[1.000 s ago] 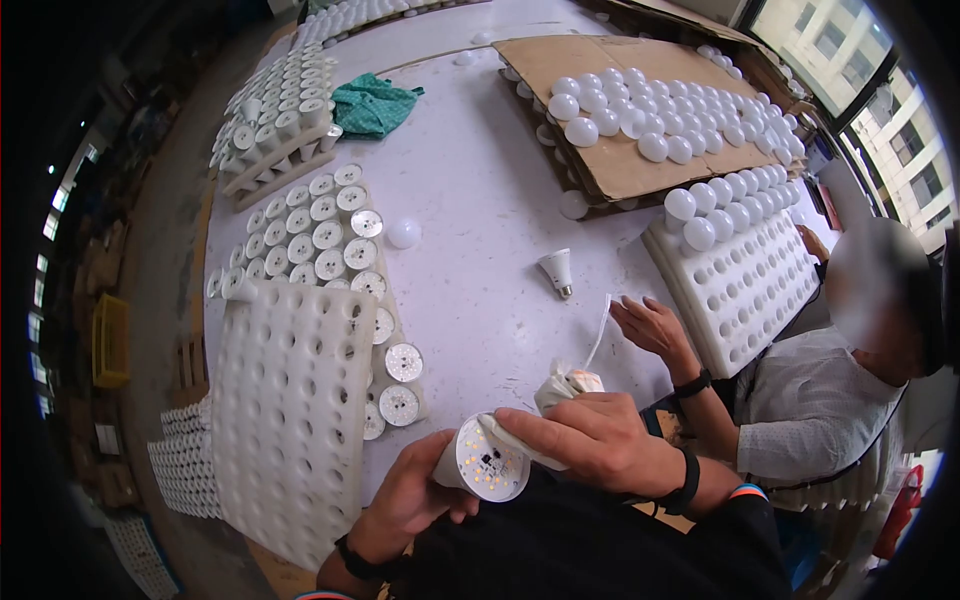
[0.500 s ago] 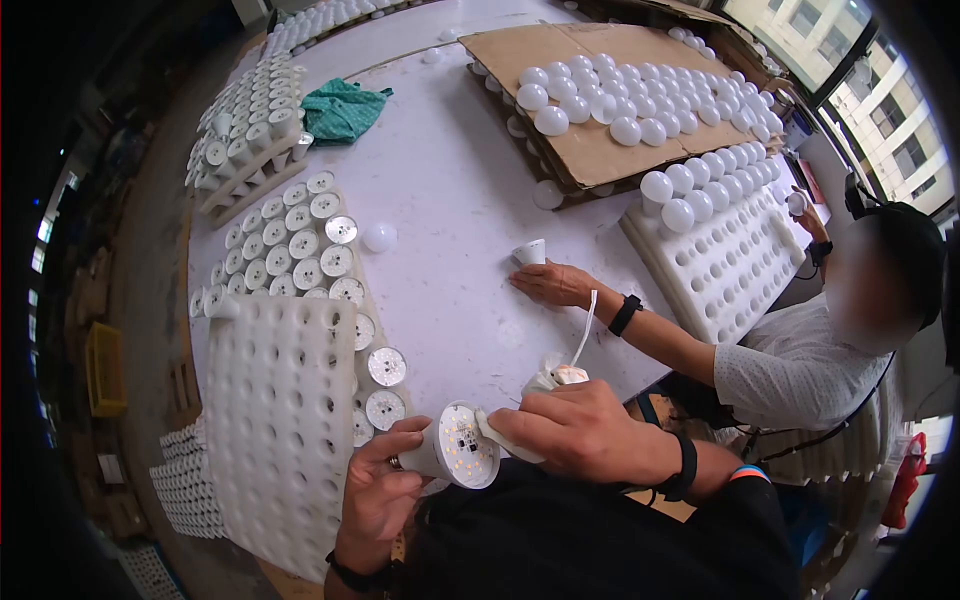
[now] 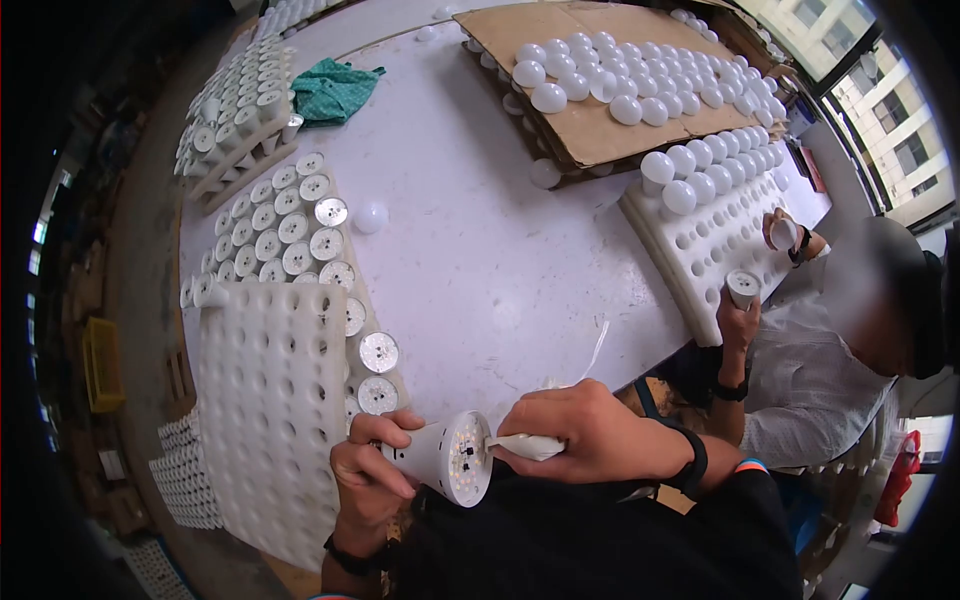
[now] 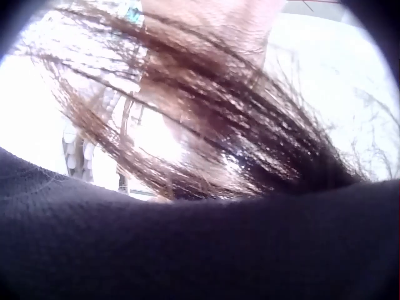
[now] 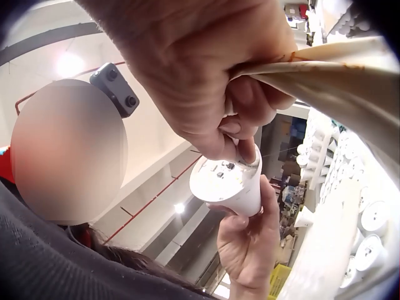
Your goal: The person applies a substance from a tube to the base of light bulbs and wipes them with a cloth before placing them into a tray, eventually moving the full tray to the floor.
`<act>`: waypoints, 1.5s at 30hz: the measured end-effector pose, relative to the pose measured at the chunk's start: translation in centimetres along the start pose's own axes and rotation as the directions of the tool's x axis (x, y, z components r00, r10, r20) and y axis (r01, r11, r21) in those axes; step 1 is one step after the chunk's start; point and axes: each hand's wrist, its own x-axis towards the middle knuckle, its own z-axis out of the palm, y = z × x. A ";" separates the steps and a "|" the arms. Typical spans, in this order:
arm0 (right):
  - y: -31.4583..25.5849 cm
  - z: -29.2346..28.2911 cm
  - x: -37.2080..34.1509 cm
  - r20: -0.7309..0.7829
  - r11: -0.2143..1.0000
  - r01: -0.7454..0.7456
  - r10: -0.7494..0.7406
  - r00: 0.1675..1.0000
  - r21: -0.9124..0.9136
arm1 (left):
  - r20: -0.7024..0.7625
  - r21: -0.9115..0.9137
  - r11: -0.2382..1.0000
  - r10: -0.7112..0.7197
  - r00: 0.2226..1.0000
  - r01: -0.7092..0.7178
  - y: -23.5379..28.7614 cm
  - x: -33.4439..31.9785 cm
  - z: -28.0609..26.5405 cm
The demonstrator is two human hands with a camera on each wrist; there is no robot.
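In the head view my left hand (image 3: 368, 470) grips a white LED bulb body (image 3: 430, 452) with its dome off, tilted so that the round LED board (image 3: 466, 458) faces right. My right hand (image 3: 605, 432) squeezes a whitish plastic squeeze bag (image 3: 535, 446), its narrow tip right at the rim of the board. In the right wrist view the bag (image 5: 350, 75) runs out of the fist to the right, with brownish stains. The fingertips there are close over the bulb's open face. Hair and dark cloth cover most of the left wrist view.
Foam trays of open bulb bodies (image 3: 267, 243) and a bare foam tray (image 3: 270, 400) lie to the left. White domes (image 3: 627, 110) cover cardboard at the back. A green cloth (image 3: 335, 92) lies beyond. Across the right corner another person (image 3: 800, 400) holds two bulb bodies near a foam tray.
My left hand has turned the bulb body so its board faces further right; the bag's tip stays at its rim. The other person has picked up the bulb body from the table.
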 end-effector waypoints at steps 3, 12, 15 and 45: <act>0.0 -0.6 -0.3 -0.056 0.997 -0.060 0.062 0.996 0.050 | -0.129 -0.484 0.864 -0.227 0.965 0.139 -1.4 1.6 1.2; 2.5 -3.5 -3.7 -0.222 0.980 -0.182 0.195 0.955 0.079 | -0.071 -0.439 0.486 -0.857 0.510 0.756 -22.3 3.9 -1.8; 2.9 -4.0 -3.3 -0.286 0.946 -0.312 0.325 0.902 0.090 | -0.126 -0.213 0.630 -0.776 0.619 0.747 -22.5 7.1 1.2; 0.6 1.7 6.6 -0.237 0.974 -0.058 0.005 0.972 -0.218 | -0.133 -0.642 0.677 -0.562 0.817 0.360 1.2 1.6 -7.2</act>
